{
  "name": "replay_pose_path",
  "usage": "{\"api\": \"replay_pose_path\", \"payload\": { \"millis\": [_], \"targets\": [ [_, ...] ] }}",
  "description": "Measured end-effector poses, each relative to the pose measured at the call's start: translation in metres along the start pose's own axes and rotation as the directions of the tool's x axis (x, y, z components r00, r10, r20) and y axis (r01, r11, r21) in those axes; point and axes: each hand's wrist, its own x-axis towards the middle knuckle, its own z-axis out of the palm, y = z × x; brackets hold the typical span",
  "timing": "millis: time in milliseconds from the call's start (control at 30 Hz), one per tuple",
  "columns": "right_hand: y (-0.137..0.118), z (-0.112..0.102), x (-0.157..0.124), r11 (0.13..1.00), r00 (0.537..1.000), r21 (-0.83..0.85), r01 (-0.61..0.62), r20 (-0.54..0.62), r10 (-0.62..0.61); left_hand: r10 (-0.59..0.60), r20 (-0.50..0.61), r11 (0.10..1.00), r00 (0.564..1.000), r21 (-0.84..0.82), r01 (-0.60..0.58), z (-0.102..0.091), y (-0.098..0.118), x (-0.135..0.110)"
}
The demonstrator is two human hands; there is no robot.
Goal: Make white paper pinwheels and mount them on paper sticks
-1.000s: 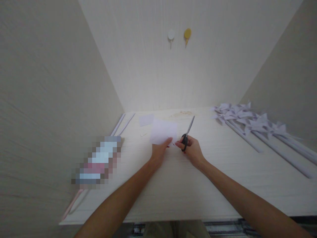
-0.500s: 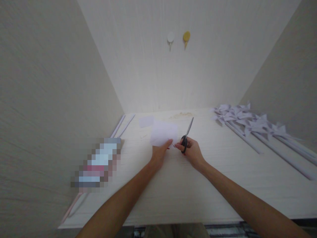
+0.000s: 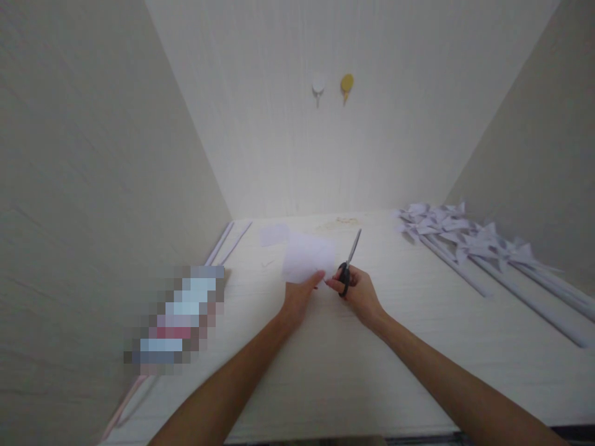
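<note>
My left hand [image 3: 300,295] pinches the near edge of a white paper sheet [image 3: 307,257] and holds it up over the table [image 3: 372,347]. Close beside it, my right hand [image 3: 360,292] grips black-handled scissors [image 3: 349,261], whose closed blades point away and upward. The thumbs of both hands almost touch at the sheet's lower right corner.
Several white paper pinwheels on long sticks [image 3: 469,244] lie along the right side. Thin white rods [image 3: 227,241] run along the left wall, near a blurred patch [image 3: 179,319]. A smaller paper piece [image 3: 274,234] lies behind the sheet. Two hooks, white [image 3: 318,83] and yellow [image 3: 346,83], hang on the back wall.
The camera has tilted up slightly, so everything sits lower in view. Both hands keep their grips, and the sheet and scissors have barely moved.
</note>
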Motion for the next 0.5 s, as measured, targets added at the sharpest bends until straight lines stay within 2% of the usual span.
{"api": "replay_pose_path", "payload": {
  "millis": [300, 500],
  "targets": [
    [-0.0008, 0.0000, -0.0005, 0.999, 0.999, 0.024, -0.022, 0.032, 0.022, 0.018, 0.010, 0.991, 1.000, -0.134, -0.016, -0.0005, -0.0090, 0.0062],
    [0.0000, -0.0010, -0.0002, 1.000, 0.999, 0.031, -0.006, 0.052, 0.004, 0.009, -0.057, 0.989, 0.998, -0.145, -0.017, -0.0007, -0.0079, 0.0082]
  ]
}}
